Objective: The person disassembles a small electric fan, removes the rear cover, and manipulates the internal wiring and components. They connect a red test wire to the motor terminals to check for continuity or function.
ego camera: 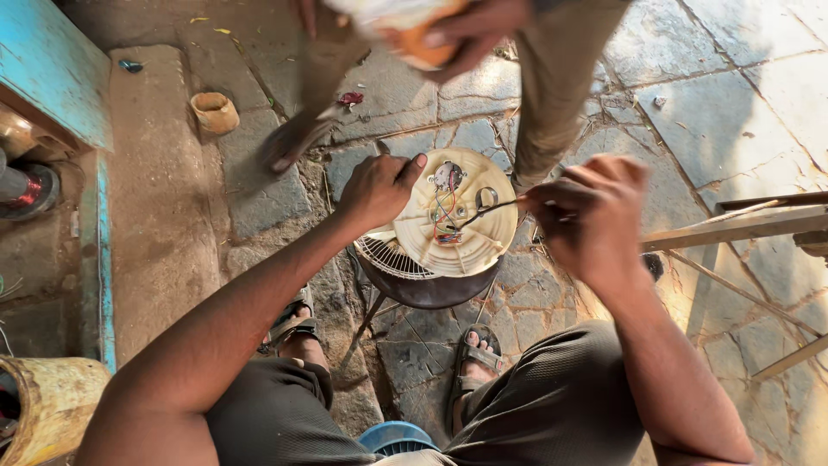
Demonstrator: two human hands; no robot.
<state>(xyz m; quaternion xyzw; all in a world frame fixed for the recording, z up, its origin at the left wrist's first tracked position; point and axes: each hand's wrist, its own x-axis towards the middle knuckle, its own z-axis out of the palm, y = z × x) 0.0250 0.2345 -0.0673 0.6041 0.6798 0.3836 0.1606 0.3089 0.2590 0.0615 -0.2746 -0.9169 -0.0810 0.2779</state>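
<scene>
A round cream plastic fan housing [466, 242] lies face up on a dark stool [427, 289], with coloured wires [446, 216] and a small part showing in its middle. My left hand [377, 187] grips the housing's upper left rim, thumb along the edge. My right hand [591, 216] is to the right of it, pinching a thin dark wire [487, 210] that runs to the wiring at the centre. A white grille section [390, 257] shows at the housing's lower left.
Another person stands just beyond the stool, legs [552, 78] in brown trousers, hand holding an orange and white object [414, 26]. Stone paving all round. A small clay cup [214, 112] is on a ledge left, blue wooden edge [52, 69] far left, wooden slats [742, 226] right.
</scene>
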